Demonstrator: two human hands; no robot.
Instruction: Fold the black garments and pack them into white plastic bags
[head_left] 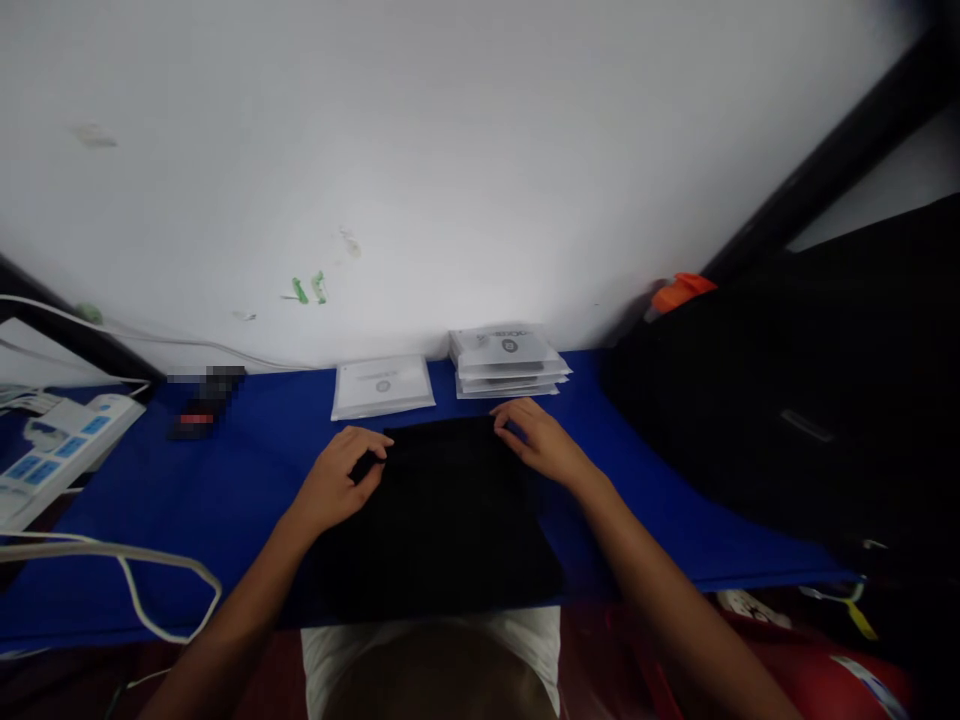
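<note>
Head view: packets (517, 366) beyond black cloth (442, 520) bear round logos (510, 346), blurred lettering (521, 335).

The one view looks from the person's head, forward and down across the blue table (255, 480) to the white wall (480, 150), which fills most of the upper half. It is near: the forearms (660, 560) enter from the bottom edge, and the left hand (341, 480) and right hand (546, 442) lie below centre.
</note>
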